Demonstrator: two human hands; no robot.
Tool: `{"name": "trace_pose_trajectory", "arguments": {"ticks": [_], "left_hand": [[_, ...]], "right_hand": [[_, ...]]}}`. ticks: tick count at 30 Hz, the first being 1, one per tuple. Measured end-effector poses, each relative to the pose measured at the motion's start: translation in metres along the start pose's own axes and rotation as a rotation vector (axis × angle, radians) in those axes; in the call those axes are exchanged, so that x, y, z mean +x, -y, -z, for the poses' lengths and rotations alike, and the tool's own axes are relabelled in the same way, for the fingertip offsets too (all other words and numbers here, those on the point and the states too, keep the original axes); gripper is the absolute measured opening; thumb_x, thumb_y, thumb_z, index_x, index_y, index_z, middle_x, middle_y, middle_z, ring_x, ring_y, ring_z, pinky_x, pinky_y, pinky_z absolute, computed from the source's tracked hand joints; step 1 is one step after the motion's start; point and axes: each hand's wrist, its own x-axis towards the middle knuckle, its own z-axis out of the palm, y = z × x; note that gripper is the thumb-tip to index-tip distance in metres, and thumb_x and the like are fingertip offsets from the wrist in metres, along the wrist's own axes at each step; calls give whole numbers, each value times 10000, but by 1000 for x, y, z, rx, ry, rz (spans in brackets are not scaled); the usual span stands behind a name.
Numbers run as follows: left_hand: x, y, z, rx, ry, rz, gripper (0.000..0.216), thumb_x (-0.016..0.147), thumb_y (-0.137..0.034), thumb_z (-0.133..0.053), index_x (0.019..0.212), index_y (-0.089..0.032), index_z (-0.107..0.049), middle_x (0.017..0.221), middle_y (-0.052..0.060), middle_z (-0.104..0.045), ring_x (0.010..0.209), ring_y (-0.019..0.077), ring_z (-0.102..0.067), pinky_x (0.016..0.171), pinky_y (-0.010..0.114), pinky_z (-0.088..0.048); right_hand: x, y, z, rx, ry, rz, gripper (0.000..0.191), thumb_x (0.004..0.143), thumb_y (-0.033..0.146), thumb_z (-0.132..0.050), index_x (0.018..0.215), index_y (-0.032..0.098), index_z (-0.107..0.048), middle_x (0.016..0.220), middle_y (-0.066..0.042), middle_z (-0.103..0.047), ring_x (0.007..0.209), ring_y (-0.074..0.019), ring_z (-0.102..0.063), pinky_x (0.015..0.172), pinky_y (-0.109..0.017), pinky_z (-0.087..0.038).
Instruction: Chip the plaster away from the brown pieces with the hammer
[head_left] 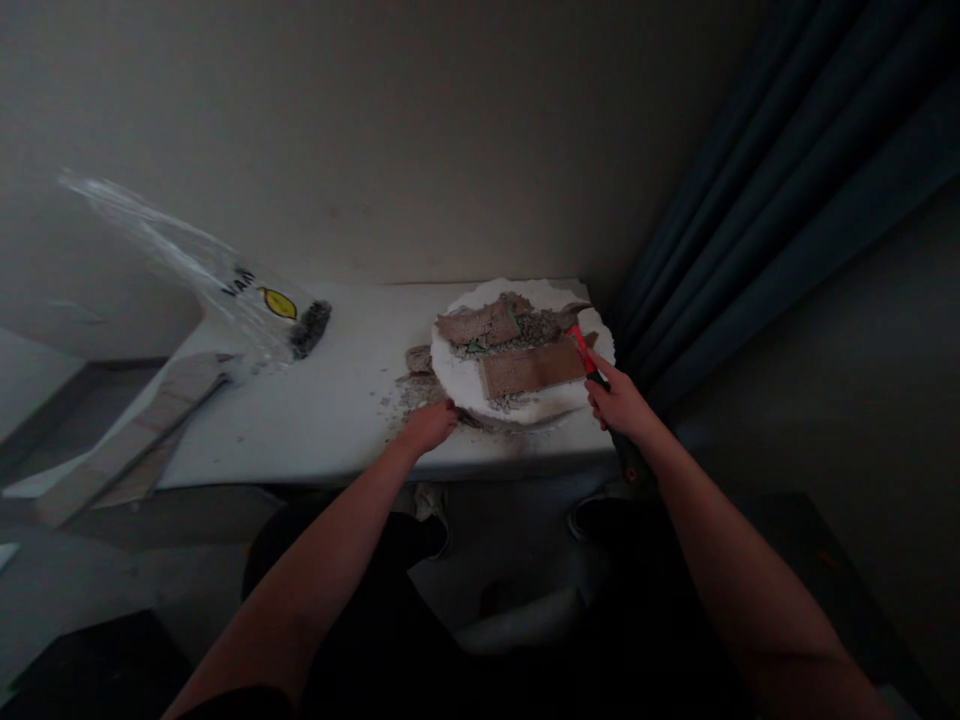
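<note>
On the white table lies a round white board with a scalloped edge [457, 378]. It carries a flat brown slab [532, 367], a rougher broken brown piece [480, 323] and grey-brown crumbs [536, 328]. My right hand [619, 403] is wrapped round a red and black handled tool [581, 345], its red end over the slab's right side; the tool's exact kind is too dark to tell. My left hand [431, 427] is closed at the board's near left rim, fingertips against the edge. More crumbs [401, 400] lie on the table beside that hand.
A clear plastic bag [240, 300] with a yellow mark and dark contents stands on the table's left. Flat brown cardboard-like pieces [142, 430] overhang the left end. A blue curtain [750, 180] hangs on the right, and a wall rises behind the table [300, 430].
</note>
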Motion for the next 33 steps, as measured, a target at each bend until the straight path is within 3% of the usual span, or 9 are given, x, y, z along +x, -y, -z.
{"name": "trace_pose_trajectory", "arguments": {"ticks": [3, 9, 13, 16, 18, 21, 23, 27, 33], "left_hand": [[0, 0, -3, 0, -5, -12, 332, 981, -249, -426, 1121, -205, -724, 1274, 134, -638, 1072, 293, -662, 858, 371, -508], [2, 6, 4, -59, -52, -27, 260, 932, -226, -502, 988, -159, -747, 1166, 172, -679, 1043, 307, -675, 878, 394, -512], [-1, 24, 21, -40, -92, 185, 201, 881, -251, -543, 948, -172, -715, 1014, 145, -724, 931, 290, -692, 787, 373, -519], [2, 39, 39, -150, -256, 360, 135, 852, -304, -587, 881, -203, -672, 861, 87, -727, 821, 249, -676, 727, 328, -503], [10, 38, 51, -331, -439, 367, 144, 834, -302, -606, 939, -215, -654, 832, 51, -719, 761, 205, -661, 715, 297, -499], [32, 14, 68, -633, -654, 243, 295, 832, -274, -603, 1119, -210, -620, 831, 22, -699, 708, 163, -646, 703, 270, -506], [50, -12, 75, -752, -704, 147, 271, 843, -275, -593, 1101, -202, -631, 831, 19, -694, 704, 155, -641, 682, 263, -507], [86, -58, 84, -974, -658, -10, 153, 842, -270, -598, 919, -177, -692, 819, 35, -711, 744, 157, -662, 685, 264, -524], [130, -91, 82, -1228, -557, -187, 320, 733, -200, -684, 1049, -156, -706, 933, 53, -740, 842, 162, -692, 778, 281, -558]], "right_hand": [[2, -1, 8, 114, -15, -55, 692, 957, 191, -454, 1618, 287, -276, 582, 87, -433, 393, -94, -423, 373, -196, -395], [3, -2, 15, 111, -4, -66, 681, 958, 165, -463, 1609, 282, -299, 581, 86, -443, 393, -95, -428, 355, -192, -388], [5, -2, 16, 66, 16, -73, 687, 959, 169, -468, 1610, 301, -292, 576, 90, -439, 386, -92, -421, 360, -191, -391], [7, -2, 18, 40, 32, -76, 688, 959, 169, -465, 1612, 292, -286, 583, 89, -439, 389, -92, -424, 361, -193, -396], [8, -3, 19, 28, 42, -68, 686, 960, 172, -464, 1613, 287, -286, 585, 87, -439, 392, -93, -429, 358, -192, -395], [8, -5, 21, 26, 54, -59, 692, 961, 179, -469, 1613, 310, -279, 590, 88, -440, 395, -90, -436, 358, -186, -399], [8, -7, 22, 24, 64, -58, 696, 965, 194, -472, 1616, 326, -267, 594, 88, -442, 402, -91, -445, 360, -186, -409], [9, -10, 24, 7, 73, -70, 694, 969, 200, -474, 1617, 333, -265, 601, 78, -446, 419, -99, -475, 367, -186, -423], [9, -6, 29, 11, 107, -61, 704, 970, 192, -472, 1624, 325, -249, 609, 73, -454, 417, -86, -456, 387, -185, -428]]}}
